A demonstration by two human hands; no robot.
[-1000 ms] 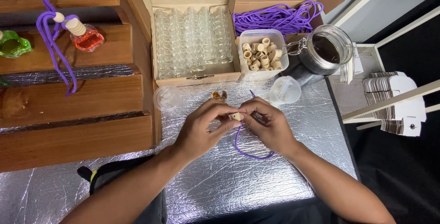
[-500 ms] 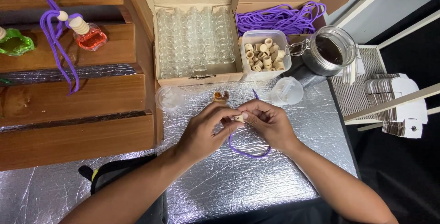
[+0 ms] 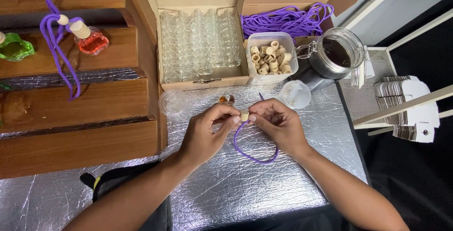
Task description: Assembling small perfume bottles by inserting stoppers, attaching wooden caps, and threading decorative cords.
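Note:
My left hand (image 3: 206,131) and my right hand (image 3: 278,124) meet over the silver foil table (image 3: 245,188). Between their fingertips they pinch a small pale wooden cap (image 3: 244,115). A purple cord (image 3: 252,151) runs from the cap and hangs in a loop below my hands onto the foil. Just beyond my fingers stands a small glass bottle (image 3: 226,99) with amber liquid.
An open cardboard box (image 3: 200,42) holds several empty glass bottles. Beside it are a tub of wooden caps (image 3: 270,57), a bundle of purple cords (image 3: 285,21), a glass jar (image 3: 336,54), two clear lids (image 3: 295,94) and wooden steps (image 3: 78,103) with filled bottles (image 3: 92,39).
My hands have stayed together on the cap and cord. The cord loop has shifted slightly below them; the view has tilted a little.

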